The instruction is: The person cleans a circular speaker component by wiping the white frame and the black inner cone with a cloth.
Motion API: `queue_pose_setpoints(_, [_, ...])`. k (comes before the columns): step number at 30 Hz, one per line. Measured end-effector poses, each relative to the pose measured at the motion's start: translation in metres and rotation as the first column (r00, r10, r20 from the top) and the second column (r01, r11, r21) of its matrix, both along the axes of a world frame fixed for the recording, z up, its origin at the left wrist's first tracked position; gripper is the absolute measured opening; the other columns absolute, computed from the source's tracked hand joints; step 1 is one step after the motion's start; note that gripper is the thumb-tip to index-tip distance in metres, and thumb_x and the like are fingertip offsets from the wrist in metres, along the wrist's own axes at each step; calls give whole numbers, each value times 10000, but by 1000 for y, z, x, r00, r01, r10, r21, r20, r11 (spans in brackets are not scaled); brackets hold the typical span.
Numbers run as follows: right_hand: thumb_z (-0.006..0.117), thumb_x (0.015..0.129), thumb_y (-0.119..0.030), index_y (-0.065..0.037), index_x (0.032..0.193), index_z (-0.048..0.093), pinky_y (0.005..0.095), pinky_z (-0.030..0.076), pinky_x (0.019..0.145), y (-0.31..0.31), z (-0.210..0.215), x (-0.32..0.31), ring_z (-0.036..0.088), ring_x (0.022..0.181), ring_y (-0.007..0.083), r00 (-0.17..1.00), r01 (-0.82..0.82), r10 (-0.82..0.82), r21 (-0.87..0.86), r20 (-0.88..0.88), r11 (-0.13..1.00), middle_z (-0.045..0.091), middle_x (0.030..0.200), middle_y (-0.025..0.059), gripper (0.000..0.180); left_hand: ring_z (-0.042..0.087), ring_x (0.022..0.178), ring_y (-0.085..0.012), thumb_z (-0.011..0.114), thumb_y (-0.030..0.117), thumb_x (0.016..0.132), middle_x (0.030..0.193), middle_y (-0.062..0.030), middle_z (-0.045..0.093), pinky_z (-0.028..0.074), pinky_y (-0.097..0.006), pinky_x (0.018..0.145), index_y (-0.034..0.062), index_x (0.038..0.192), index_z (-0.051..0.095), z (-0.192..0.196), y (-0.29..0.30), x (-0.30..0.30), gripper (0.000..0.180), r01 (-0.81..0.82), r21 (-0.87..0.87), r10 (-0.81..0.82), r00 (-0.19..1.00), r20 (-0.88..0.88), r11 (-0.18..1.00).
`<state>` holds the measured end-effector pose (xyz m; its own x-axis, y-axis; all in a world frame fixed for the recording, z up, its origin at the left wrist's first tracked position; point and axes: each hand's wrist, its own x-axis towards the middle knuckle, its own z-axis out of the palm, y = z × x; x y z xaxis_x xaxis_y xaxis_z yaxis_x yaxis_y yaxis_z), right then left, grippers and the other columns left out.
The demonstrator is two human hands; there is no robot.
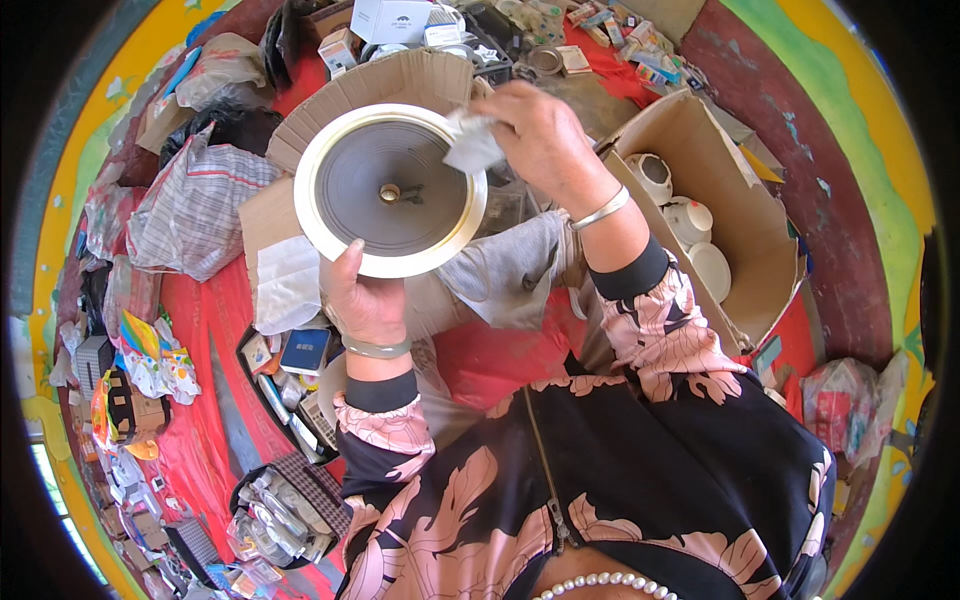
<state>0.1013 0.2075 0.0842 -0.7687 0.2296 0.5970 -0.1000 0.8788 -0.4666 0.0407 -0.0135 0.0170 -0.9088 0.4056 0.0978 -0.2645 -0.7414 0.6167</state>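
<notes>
The left hand [366, 300] grips a round disc [390, 190] by its lower rim, thumb up on the face and the other fingers curled out of sight behind it, so the disc stands tilted up in front of the person's chest. The disc has a pale, gold-edged rim, a grey ridged middle and a small brass knob at the centre. The right hand [545, 140] comes over from the upper right, its fingers pressed together and pinching a crumpled white cloth [470, 145] against the disc's upper right rim. Each wrist wears a bangle, and the sleeves are black with pink flowers. Behind the disc lies a flattened piece of cardboard [400, 80]. To the right an open carton [720, 200] holds white crockery [690, 220], well apart from the hands. A grey rag [510, 275] lies across the lap under the right forearm. Below is a red cloth [210, 340] spread on the floor, crowded with small boxes, packets and bags; a striped bag [190, 210] sits to the left. A curved painted wall in yellow, green and dark red rings the spot.
</notes>
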Motion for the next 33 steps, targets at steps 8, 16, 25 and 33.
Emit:
queue_pose_setpoints(8, [507, 732, 60, -59, 1115, 592, 360, 491, 812, 2, -29, -20, 577, 999, 310, 972, -231, 231, 10, -38, 973, 570, 1160, 149, 410, 517, 1091, -254, 614, 188, 737, 1180, -108, 533, 404, -435, 961, 16, 1238, 440, 0, -5, 1, 557, -46, 26, 45, 998, 39, 999])
queue_pose_setpoints(16, [532, 747, 40, -49, 1081, 610, 365, 453, 837, -28, -17, -7, 556, 946, 320, 977, -203, 210, 127, -45, 971, 578, 1084, 147, 355, 505, 1107, -247, 601, 185, 750, 1184, -102, 534, 386, -429, 973, 21, 1234, 447, 9, -8, -4, 533, -101, 114, 99, 995, 21, 988])
queue_pose_setpoints(25, [587, 753, -25, -31, 949, 642, 364, 474, 692, -71, -2, 18, 566, 816, 304, 933, -357, 354, 42, 68, 933, 570, 890, 136, 203, 476, 1144, -259, 582, 322, 797, 1245, -104, 493, 372, -439, 983, 46, 1279, 403, 14, -6, -5, 584, -125, 79, 129, 990, -52, 989])
queue_pose_setpoints(33, [568, 708, 16, -8, 957, 643, 332, 476, 682, -107, 1, 18, 556, 779, 284, 819, -560, 563, 64, -111, 826, 574, 901, 120, 261, 523, 1044, -216, 592, 576, 766, 1178, -82, 529, 409, -368, 927, 52, 1277, 407, -6, -15, -3, 755, 68, 37, -61, 987, -150, 997])
